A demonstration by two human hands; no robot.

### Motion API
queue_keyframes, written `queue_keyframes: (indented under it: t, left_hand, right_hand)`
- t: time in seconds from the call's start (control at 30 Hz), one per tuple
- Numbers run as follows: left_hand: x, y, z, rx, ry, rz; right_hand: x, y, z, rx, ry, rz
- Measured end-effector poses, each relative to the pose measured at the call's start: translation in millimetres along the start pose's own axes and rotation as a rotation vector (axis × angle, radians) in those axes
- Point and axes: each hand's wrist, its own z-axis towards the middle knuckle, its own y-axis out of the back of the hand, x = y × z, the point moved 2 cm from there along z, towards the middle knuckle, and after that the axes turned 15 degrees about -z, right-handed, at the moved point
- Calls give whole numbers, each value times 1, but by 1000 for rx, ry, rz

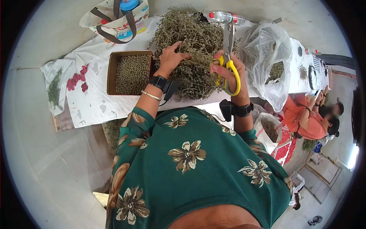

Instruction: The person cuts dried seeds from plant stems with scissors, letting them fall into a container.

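A large heap of dried stems with small round pods (190,34) covers the table in front of me. My left hand (171,59) rests on the heap's left side, palm down with fingers spread. At the right edge of the heap, my right hand (232,72) grips yellow-handled scissors (233,82), whose metal blades point away from me and look slightly parted. Left of the heap stands a square tin (110,76) holding many small round brownish pods (132,74).
A clear plastic bag (263,57) with plant matter lies to the right, and a water bottle (227,18) behind the heap. A cloth tote bag (131,26) stands at the back left. Red petals (77,79) lie on the white cloth (91,110). Another person (305,116) sits at the right.
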Motion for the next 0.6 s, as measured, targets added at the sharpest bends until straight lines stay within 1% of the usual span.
queue_keyframes:
  t: [0.07, 0.1, 0.13, 0.2, 0.23, 0.33, 0.4, 0.5, 0.6]
  left_hand:
    - [-9, -3, -10, -48, -48, 194]
    - [-13, -4, -16, -42, -46, 192]
    - [-18, -4, -21, -31, -77, 250]
    - [-26, -8, -28, -10, -141, 368]
    - [-26, -9, -29, -4, -144, 371]
    - [-18, -14, -31, 61, -188, 220]
    - [-13, -10, -31, 96, -207, 212]
    - [-15, -7, -32, 154, -261, 200]
    - [-22, -13, -40, 114, -343, 595]
  right_hand:
    - [-7, 4, -6, -34, -39, 9]
    - [-9, 8, -9, -56, -61, 15]
    - [-9, 12, -9, -61, -63, 13]
    - [-9, 24, -10, -126, -54, 106]
    - [-8, 28, -10, -161, -48, 155]
    - [-9, 38, 1, -176, -28, 136]
    - [-12, 45, 9, -183, -29, 129]
    - [-13, 57, 27, -282, 7, 301]
    - [-7, 58, 33, -269, 11, 340]
